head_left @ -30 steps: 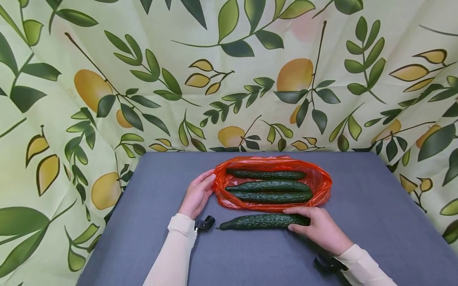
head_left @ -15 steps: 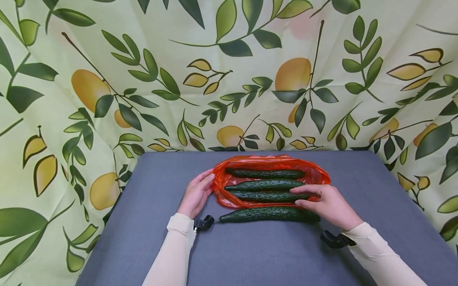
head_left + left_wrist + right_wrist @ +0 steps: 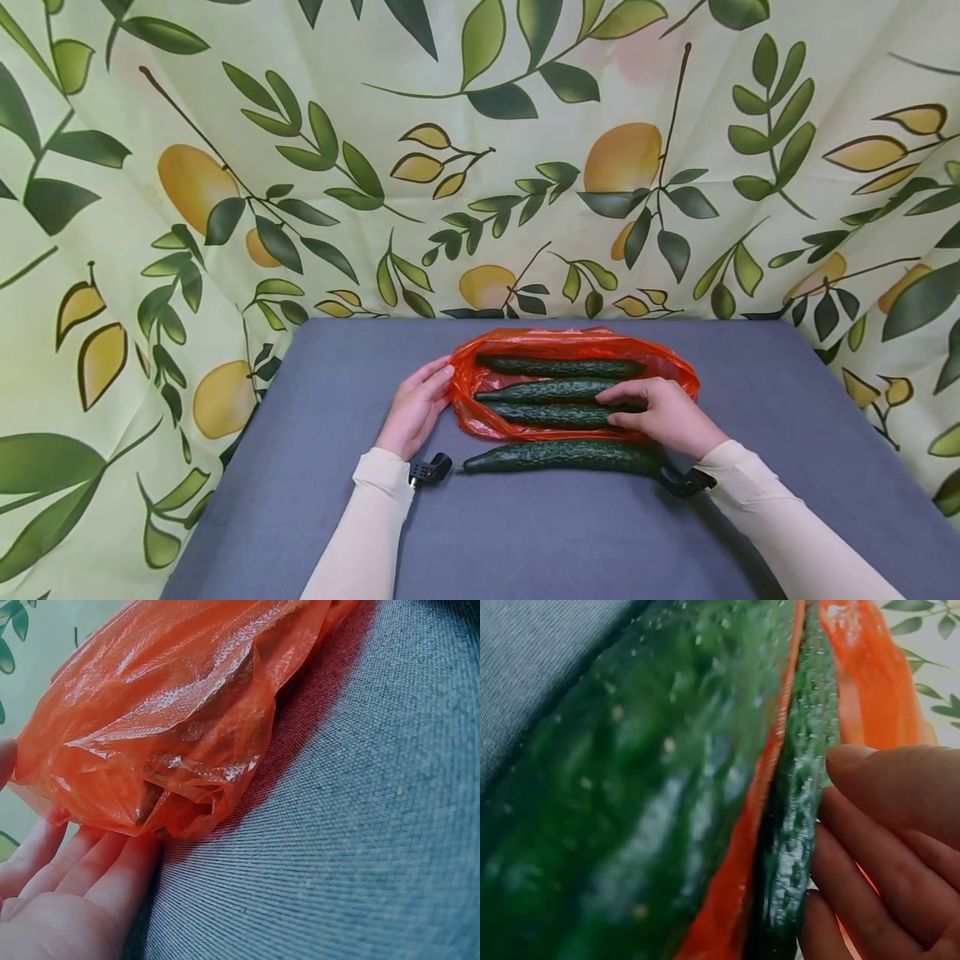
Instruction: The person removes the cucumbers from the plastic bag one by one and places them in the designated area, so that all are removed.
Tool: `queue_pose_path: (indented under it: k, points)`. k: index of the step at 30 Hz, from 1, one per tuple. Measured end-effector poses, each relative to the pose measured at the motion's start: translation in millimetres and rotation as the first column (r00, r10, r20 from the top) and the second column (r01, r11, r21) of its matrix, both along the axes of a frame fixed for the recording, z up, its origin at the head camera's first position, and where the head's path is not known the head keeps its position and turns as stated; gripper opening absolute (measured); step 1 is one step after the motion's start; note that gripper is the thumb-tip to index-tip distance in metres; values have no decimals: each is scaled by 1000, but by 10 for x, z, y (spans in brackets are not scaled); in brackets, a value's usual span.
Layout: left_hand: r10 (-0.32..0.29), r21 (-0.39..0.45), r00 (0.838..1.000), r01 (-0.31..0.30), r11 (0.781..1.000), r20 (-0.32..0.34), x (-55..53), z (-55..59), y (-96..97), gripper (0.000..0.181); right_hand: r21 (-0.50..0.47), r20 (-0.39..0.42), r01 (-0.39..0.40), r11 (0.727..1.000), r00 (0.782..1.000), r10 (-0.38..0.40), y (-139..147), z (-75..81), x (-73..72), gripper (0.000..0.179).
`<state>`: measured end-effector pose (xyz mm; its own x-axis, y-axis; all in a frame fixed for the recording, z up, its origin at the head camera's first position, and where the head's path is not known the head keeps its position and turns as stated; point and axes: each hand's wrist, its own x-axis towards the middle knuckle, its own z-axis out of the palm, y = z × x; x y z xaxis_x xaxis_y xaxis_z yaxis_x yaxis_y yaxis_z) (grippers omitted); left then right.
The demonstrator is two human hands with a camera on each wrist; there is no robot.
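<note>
A red plastic bag [image 3: 577,337] lies with its mouth spread toward the viewer. Inside it are three dark green cucumbers: a back one [image 3: 558,367], a middle one [image 3: 540,390] and a near one [image 3: 551,415]. My left hand [image 3: 414,408] holds the bag's left end, thumb at the rim; in the left wrist view its fingers [image 3: 112,877] reach under the film. My right hand [image 3: 667,417] is over the bag's right part, thumb and fingers apart, fingertips right at the near and middle cucumbers. A fourth cucumber [image 3: 555,456] lies outside, along the bag's front edge.
Everything lies on a table with a grey-blue cloth [image 3: 525,542]. Behind and beside it hangs a leaf-and-fruit patterned curtain [image 3: 420,275]. A black wrist camera [image 3: 430,469] on the left arm sits close to the outer cucumber's stem end.
My right hand has left the outer cucumber in front of the bag and moved up over the cucumbers inside, then slightly left. My left hand stays at the bag's left end.
</note>
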<state>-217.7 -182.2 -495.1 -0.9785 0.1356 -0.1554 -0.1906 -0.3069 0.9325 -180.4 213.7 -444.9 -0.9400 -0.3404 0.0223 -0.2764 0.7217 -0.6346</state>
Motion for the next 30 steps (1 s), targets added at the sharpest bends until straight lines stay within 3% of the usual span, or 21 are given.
queue_pose_path:
  k: [16,30]
  points:
    - [-12,10,1000,13,1000,-8,-32,30,-6,50,20,32,-51,999,998,50,-58,23,-74,37]
    - [2,11,1000,-2,1000,11,-16,-7,-5,48,58,25,-29,998,999,27,-118,-68,-75,35]
